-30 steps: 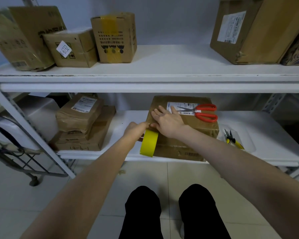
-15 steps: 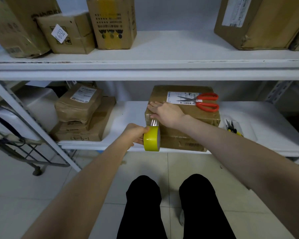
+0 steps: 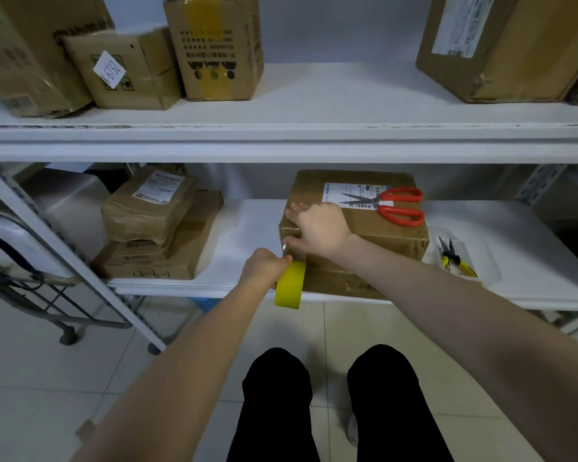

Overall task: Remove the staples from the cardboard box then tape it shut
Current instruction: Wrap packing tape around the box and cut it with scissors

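A brown cardboard box (image 3: 374, 248) with a white shipping label sits on the lower white shelf (image 3: 247, 228). My right hand (image 3: 317, 228) lies flat over the box's near left corner, fingers pressing clear tape down on its top and side. My left hand (image 3: 264, 266) grips a yellow tape roll (image 3: 290, 283) held upright just below that corner, in front of the shelf edge. A short strip of clear tape runs from the roll up to the box. Red-handled scissors (image 3: 392, 205) lie on top of the box.
Yellow-handled pliers (image 3: 454, 256) lie in a clear tray (image 3: 481, 275) right of the box. Stacked brown parcels (image 3: 154, 228) sit left on the same shelf. Several boxes (image 3: 211, 45) stand on the upper shelf. A wheeled metal cart (image 3: 30, 278) is at far left. My legs are below.
My left hand drew the yellow roll down off the box's left corner to below the shelf edge, pulling tape out. My right hand slid toward the near corner, pressing tape. The camera moved closer.
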A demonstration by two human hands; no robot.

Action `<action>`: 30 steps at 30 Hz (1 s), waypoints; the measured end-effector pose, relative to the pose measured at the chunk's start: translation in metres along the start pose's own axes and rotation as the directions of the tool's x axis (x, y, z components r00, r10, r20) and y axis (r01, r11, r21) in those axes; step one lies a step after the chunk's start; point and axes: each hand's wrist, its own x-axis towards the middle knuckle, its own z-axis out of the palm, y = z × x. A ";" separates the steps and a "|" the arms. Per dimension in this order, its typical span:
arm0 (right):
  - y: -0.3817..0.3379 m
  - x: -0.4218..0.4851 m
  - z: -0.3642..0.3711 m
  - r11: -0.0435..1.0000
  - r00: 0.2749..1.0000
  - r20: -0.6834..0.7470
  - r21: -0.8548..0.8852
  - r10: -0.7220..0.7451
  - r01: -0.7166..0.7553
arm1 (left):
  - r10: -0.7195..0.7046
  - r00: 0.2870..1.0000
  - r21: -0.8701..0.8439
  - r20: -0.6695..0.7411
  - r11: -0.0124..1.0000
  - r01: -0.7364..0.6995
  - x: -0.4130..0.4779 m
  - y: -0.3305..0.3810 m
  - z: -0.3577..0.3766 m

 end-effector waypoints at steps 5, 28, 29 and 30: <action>0.005 -0.003 0.002 0.998 0.999 -0.001 -0.034 -0.043 0.043 | 0.003 1.000 -0.006 -0.019 1.000 -0.003 0.003 0.001 0.005; 0.120 -0.071 -0.040 0.780 0.766 0.278 0.080 0.580 -0.620 | -0.042 0.989 -0.169 -0.143 0.985 0.017 -0.008 0.020 0.018; 0.122 -0.069 -0.043 0.781 0.756 0.310 0.063 0.576 -0.621 | -0.046 0.989 -0.181 -0.138 0.983 0.021 -0.010 0.020 0.017; 0.125 -0.067 -0.045 0.785 0.751 0.340 0.058 0.566 -0.617 | -0.047 0.990 -0.198 -0.131 0.980 0.020 -0.011 0.020 0.017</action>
